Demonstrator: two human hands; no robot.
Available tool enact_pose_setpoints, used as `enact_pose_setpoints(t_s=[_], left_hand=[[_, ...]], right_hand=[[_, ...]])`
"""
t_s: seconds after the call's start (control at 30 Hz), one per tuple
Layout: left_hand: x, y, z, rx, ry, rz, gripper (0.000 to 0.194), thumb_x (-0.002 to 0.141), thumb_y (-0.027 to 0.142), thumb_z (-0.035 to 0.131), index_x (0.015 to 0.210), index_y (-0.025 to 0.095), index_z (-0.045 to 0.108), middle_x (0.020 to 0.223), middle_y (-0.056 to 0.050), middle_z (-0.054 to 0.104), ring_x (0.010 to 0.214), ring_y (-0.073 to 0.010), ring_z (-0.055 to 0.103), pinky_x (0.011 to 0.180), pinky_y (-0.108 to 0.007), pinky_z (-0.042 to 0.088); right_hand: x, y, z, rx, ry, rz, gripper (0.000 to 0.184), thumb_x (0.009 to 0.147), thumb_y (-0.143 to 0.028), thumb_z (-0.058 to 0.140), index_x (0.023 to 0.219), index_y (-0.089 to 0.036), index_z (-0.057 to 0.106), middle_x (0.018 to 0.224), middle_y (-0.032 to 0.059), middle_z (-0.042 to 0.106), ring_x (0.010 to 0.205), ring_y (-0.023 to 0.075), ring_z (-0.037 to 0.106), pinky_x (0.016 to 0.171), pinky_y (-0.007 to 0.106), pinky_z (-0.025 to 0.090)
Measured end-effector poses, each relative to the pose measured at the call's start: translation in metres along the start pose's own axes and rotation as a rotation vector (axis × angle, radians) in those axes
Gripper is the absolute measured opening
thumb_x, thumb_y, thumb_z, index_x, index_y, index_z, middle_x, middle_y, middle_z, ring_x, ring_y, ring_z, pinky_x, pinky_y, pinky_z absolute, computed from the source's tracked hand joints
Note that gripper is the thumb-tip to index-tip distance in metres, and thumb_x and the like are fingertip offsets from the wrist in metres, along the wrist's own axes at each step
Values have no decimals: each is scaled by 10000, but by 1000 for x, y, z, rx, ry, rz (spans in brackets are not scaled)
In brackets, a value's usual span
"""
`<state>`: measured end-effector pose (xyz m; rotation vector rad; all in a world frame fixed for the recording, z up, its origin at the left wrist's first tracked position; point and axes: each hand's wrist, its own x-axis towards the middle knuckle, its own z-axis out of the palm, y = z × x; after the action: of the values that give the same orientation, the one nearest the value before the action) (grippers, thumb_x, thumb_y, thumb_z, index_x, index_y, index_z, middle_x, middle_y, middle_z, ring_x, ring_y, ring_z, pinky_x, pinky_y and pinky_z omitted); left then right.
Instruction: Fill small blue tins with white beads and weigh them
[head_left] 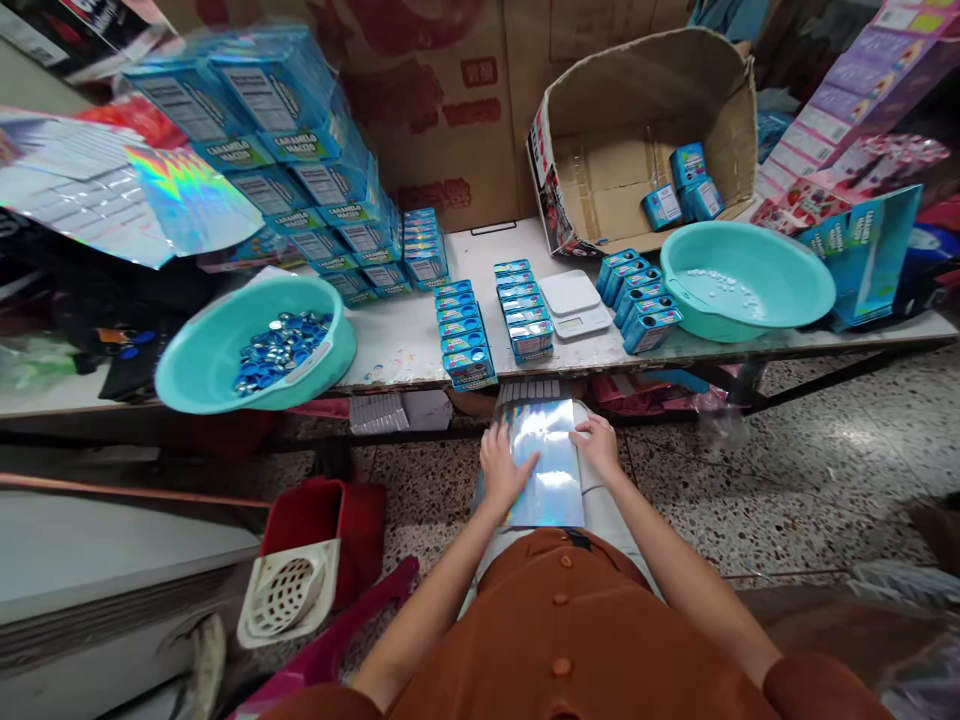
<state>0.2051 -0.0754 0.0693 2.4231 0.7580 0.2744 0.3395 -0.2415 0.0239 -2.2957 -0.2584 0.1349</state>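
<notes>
The left hand lies spread across the left side of the shiny sheet, which rests on the lap, long axis toward the bench, while the right hand, fingers bent, meets its right edge, whether pinching it I cannot tell.

Red bucket with white perforated insert is seen on speckled floor, left side. Magenta item is seen near it, partly cut off. Pink and purple boxes are stacked far right.
</notes>
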Motion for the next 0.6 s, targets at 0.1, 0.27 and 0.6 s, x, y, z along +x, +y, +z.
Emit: enact_pose_setpoints(t_s=[0.1,0.27,0.6], left_hand=[[-23,-2,17,47,-168,-18,870,738,541,628,1433,147,285,1500,-217,277,1393,-366,240,1093,-525,253],[-50,-12,15,72,-221,86,837,794,568,549,1460,171,236,1521,-174,266,1407,-313,243,1100,-491,271],[-62,2,-1,48,-171,182,718,789,498,597,1388,182,359,1416,-145,445,1315,-292,402,1069,-464,331]], right_hand=[[5,-4,-3,-65,24,-29,515,686,-455,656,1073,-118,614,1106,156,614,1052,287,543,941,423,410],[31,-11,-3,-52,-47,-31,572,671,-526,657,1072,-120,631,1133,175,613,1089,291,526,960,386,380],[14,-29,-28,697,-102,280,386,590,-489,654,787,-159,620,726,33,679,667,176,607,612,262,458]])
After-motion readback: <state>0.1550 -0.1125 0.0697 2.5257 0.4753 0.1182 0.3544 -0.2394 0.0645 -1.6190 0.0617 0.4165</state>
